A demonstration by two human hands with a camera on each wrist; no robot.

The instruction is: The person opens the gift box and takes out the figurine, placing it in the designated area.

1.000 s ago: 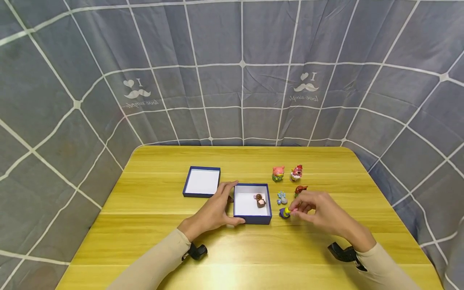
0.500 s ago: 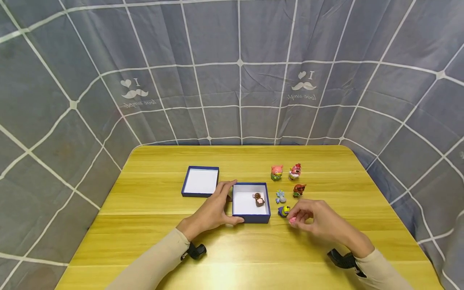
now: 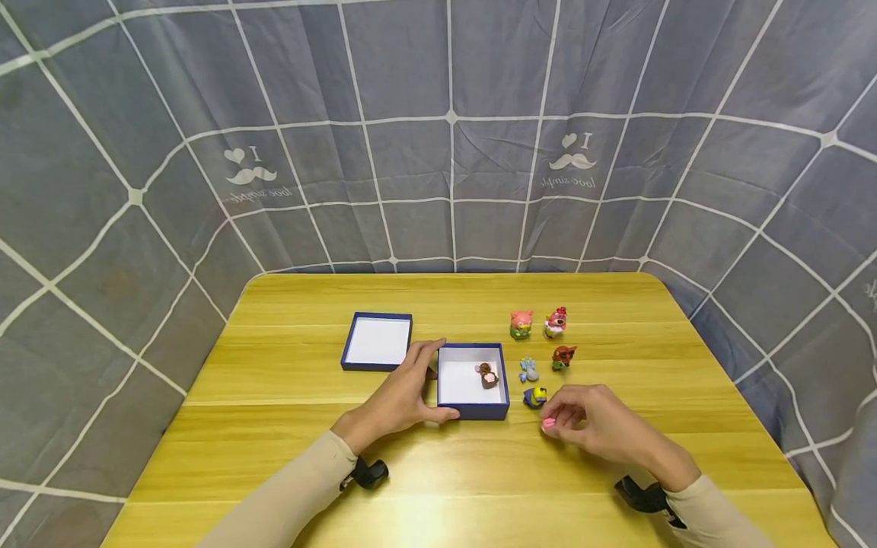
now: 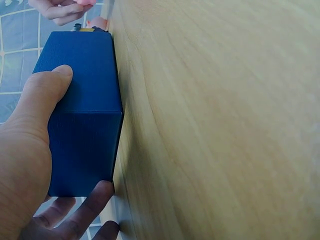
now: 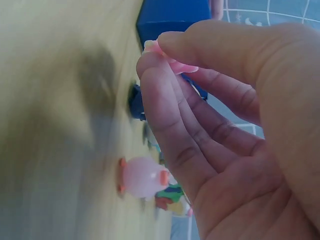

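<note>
In the head view my left hand [image 3: 400, 392] holds the open blue box [image 3: 483, 412] at its left side, thumb on the front wall and fingers towards the back. A small brown figurine [image 3: 488, 377] lies on the box's white floor. To the right, my right hand [image 3: 599, 426] pinches a small pink piece [image 3: 549, 423] between thumb and fingers, just above the table. The right wrist view shows this pink piece [image 5: 170, 59] at the fingertips, its shape mostly covered. A purple-and-yellow figurine [image 3: 535, 396] lies close to the right fingertips.
The shallow blue lid [image 3: 377, 340], white inside, lies behind the left hand. Right of the box are a grey-blue figurine [image 3: 528, 371], a reddish-brown one [image 3: 564, 358], a pink pig-like one [image 3: 521, 324] and a red-and-white one [image 3: 556, 323]. A grey curtain surrounds the wooden table [image 3: 308, 304].
My right hand has drawn the pink piece away from the purple-and-yellow figurine, towards the front of the table. The left hand stays on the box.
</note>
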